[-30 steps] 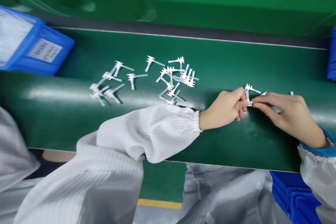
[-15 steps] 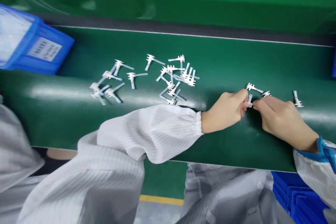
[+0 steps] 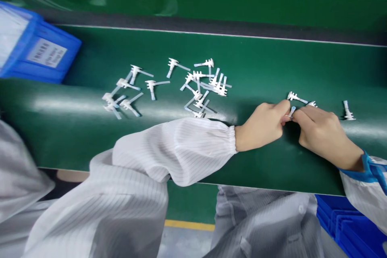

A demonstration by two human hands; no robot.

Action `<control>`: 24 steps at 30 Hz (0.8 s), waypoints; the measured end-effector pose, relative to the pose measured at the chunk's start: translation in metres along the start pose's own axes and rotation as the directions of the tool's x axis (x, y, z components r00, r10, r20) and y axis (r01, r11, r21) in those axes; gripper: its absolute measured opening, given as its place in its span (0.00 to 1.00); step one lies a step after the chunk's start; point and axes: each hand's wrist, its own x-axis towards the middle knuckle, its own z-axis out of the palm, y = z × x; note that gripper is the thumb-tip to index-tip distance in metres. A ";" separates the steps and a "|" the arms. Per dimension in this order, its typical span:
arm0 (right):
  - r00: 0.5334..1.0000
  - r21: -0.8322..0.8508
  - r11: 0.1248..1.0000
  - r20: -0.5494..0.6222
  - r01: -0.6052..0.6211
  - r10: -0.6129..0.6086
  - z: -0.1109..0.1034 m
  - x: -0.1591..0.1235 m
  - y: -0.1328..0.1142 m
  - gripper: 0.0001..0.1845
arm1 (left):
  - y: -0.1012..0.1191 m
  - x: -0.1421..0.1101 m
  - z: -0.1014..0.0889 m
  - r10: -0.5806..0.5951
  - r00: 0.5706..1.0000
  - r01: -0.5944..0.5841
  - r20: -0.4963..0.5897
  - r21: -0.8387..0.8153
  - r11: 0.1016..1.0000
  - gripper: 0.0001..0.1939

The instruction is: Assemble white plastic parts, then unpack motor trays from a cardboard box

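My left hand [image 3: 262,125] is closed in a pinch on a small white plastic fitting [image 3: 292,113] with a pale blue tip pointing up. Pressed close from the other side is my right hand [image 3: 328,135], its fingers also closed at the fitting; what exactly they grip is hidden behind the knuckles. Just beyond the hands lies a similar white fitting with a tube [image 3: 298,97]. Another white fitting [image 3: 312,104] is partly covered by my right hand. Farther right, a single fitting [image 3: 348,111] lies apart on the green work surface [image 3: 256,66].
Several white fittings with thin translucent tubes lie in a middle cluster [image 3: 208,84] and a left group [image 3: 122,92]. A labelled blue bin [image 3: 45,50] stands at the far left. Blue crates [image 3: 347,221] are below the front edge at right. A neighbouring person's grey sleeve [image 3: 21,169] shows at left.
My two hands have come closer together around the held fitting, and its blue tip leans more to the right. The camera view has shifted slightly.
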 end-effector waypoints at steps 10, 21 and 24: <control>1.000 -0.010 1.000 -0.006 -0.004 0.004 0.001 0.002 -0.001 0.15 | 0.001 0.001 0.000 -0.032 0.999 0.032 0.012 -0.033 0.999 0.11; 0.993 0.438 0.896 0.118 -0.073 0.023 -0.002 -0.012 0.019 0.15 | 0.001 0.003 -0.002 -0.111 0.986 0.145 0.122 -0.321 0.936 0.09; 0.995 0.494 0.865 0.084 -0.081 0.045 -0.007 -0.012 0.022 0.13 | 0.001 0.003 -0.002 -0.124 0.986 0.155 0.109 -0.359 0.920 0.09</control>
